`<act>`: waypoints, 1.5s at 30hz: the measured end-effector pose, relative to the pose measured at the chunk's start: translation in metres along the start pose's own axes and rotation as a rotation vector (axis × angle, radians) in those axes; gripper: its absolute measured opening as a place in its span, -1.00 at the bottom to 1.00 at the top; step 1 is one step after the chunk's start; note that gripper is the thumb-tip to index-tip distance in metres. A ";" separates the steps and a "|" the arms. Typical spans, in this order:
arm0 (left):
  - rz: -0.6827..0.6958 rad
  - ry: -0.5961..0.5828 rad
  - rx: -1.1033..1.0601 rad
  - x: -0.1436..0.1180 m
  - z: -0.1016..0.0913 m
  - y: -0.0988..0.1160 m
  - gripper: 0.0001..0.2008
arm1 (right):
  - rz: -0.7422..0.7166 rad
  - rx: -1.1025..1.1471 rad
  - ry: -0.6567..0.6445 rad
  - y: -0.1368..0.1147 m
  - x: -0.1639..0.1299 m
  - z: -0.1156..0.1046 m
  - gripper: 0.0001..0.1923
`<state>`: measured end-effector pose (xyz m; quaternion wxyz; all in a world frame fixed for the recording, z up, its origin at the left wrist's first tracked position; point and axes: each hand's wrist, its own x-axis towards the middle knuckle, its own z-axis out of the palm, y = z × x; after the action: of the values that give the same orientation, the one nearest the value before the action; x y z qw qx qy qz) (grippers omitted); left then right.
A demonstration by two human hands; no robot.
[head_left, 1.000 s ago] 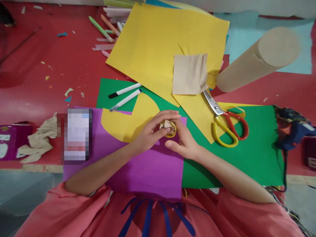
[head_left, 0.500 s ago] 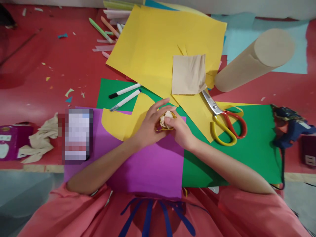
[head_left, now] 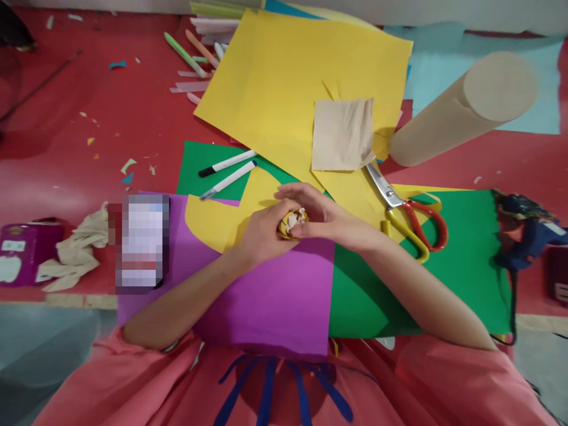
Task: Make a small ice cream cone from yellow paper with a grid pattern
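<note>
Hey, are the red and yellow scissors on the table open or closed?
Closed, as far as shows: the red and yellow scissors lie flat on yellow paper, metal blades together in one strip, handle loops side by side.

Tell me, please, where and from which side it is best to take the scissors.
Probably the scissors by the red and yellow handle loops, from the near right. The loops lie flat and free on the green paper, while the blades point away under the beige square.

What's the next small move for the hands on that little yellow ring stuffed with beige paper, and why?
Probably press the beige paper wad deeper with the right hand while the left hand steadies the yellow ring. The wad's crumpled top shows above the ring, and both hands already pinch the piece over the purple sheet.
</note>
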<state>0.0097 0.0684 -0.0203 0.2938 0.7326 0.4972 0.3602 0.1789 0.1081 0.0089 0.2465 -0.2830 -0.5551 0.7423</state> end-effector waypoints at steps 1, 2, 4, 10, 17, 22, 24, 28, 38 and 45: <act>0.007 0.004 -0.002 0.000 0.000 0.001 -0.77 | 0.028 0.049 -0.048 -0.002 0.000 0.000 -0.47; 0.018 0.008 -0.009 0.000 0.000 0.001 -0.80 | 0.053 0.087 -0.070 -0.003 0.000 0.000 -0.49; 0.030 0.013 -0.025 0.000 0.000 0.001 -0.85 | 0.082 0.120 -0.071 -0.003 0.000 0.001 -0.54; -0.013 -0.031 -0.030 -0.001 -0.003 0.002 -0.86 | 0.029 0.077 -0.031 0.006 0.002 0.008 -0.65; -0.013 -0.029 -0.047 -0.001 -0.002 0.002 -0.88 | -0.038 0.026 0.002 0.011 0.005 0.009 -0.68; -0.045 -0.060 -0.028 -0.003 0.000 0.007 -0.87 | -0.049 -0.138 0.072 0.008 0.003 0.013 -0.76; -0.085 -0.080 -0.050 -0.003 0.000 0.008 -0.87 | -0.052 -0.203 0.103 0.005 0.002 0.014 -0.77; -0.091 -0.071 -0.073 0.000 0.001 0.010 -0.87 | -0.006 -0.141 -0.003 -0.002 -0.001 0.009 -0.74; -0.142 -0.116 -0.141 -0.001 0.001 0.011 -0.91 | 0.136 0.031 -0.142 0.002 0.001 -0.005 -0.61; -0.105 -0.122 -0.078 -0.002 0.001 0.012 -0.87 | 0.037 -0.207 0.040 0.003 0.000 0.012 -0.68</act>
<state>0.0160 0.0625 -0.0122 0.3701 0.7140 0.5020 0.3181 0.1704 0.0994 0.0089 0.2133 -0.3318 -0.6187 0.6794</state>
